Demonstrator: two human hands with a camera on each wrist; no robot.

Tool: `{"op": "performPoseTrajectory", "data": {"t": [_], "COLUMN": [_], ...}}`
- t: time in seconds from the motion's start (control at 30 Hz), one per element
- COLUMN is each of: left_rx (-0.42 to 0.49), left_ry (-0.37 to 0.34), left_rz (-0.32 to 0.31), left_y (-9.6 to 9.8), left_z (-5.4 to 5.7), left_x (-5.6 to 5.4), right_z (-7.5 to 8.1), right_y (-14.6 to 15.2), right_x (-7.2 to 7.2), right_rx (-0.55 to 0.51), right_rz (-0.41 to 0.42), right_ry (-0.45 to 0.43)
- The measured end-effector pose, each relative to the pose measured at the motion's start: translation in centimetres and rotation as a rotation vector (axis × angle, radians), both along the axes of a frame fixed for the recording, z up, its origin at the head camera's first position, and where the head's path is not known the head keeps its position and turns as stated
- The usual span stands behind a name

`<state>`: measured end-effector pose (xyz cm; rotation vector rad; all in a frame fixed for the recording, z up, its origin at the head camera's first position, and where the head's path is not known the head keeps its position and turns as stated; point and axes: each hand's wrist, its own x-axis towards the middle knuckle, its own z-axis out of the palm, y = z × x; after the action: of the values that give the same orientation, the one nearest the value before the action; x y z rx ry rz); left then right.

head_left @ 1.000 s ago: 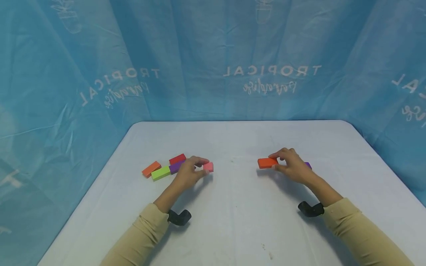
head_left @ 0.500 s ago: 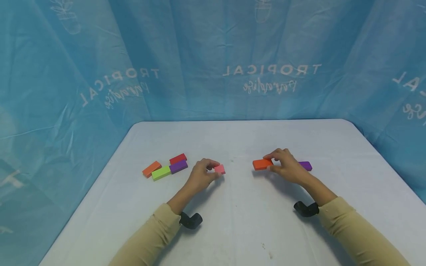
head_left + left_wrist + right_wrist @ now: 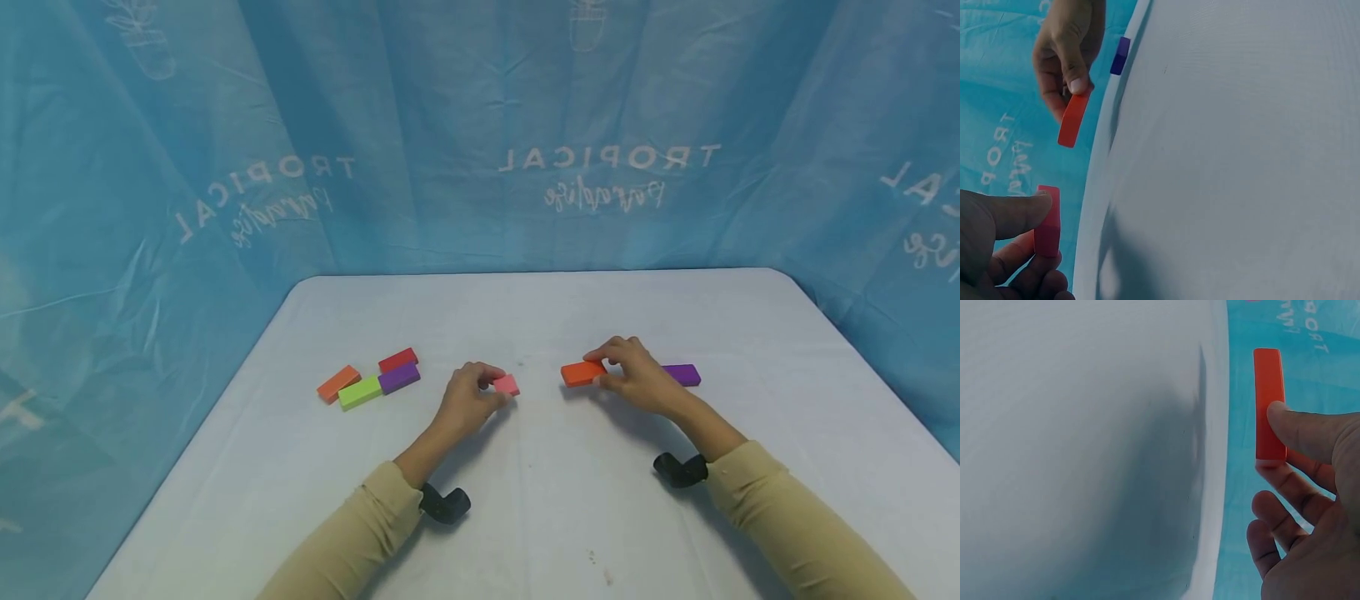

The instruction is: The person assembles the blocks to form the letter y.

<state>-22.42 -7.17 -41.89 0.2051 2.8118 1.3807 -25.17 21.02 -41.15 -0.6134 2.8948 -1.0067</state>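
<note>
Bright, diffuse light fills the head view, leaving soft shadows on the white table (image 3: 570, 533) below the left hand (image 3: 467, 406) and right hand (image 3: 637, 379), and pale sheen along creases in the blue sheet (image 3: 142, 267). The 2 wrist views are dimmer, greying the table, with broad, blurry-edged shadows.

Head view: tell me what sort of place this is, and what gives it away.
Probably a makeshift tabletop recording booth. A blue curtain with mirrored "TROPICAL Paradise" lettering hangs behind and along both sides of a white table, where a few coloured blocks lie.
</note>
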Motion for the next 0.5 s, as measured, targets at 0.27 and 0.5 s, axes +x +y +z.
{"op": "performPoseTrajectory", "data": {"t": [0.27,0.5], "left_rx": [0.014,0.012], "left_ry": [0.010,0.008], "left_rz": [-0.002,-0.001], "left_y": [0.7,1.2], "left_z": [-0.4,-0.5], "left_x": [0.1,0.2], "right_z": [0.1,-0.1], "right_y": [-0.6,-0.9], "right_x": [-0.2,-0.5], "right_rx": [0.001,0.014], "right_rz": [0.022,0.034], "right_ry": [0.004,0.003]}}
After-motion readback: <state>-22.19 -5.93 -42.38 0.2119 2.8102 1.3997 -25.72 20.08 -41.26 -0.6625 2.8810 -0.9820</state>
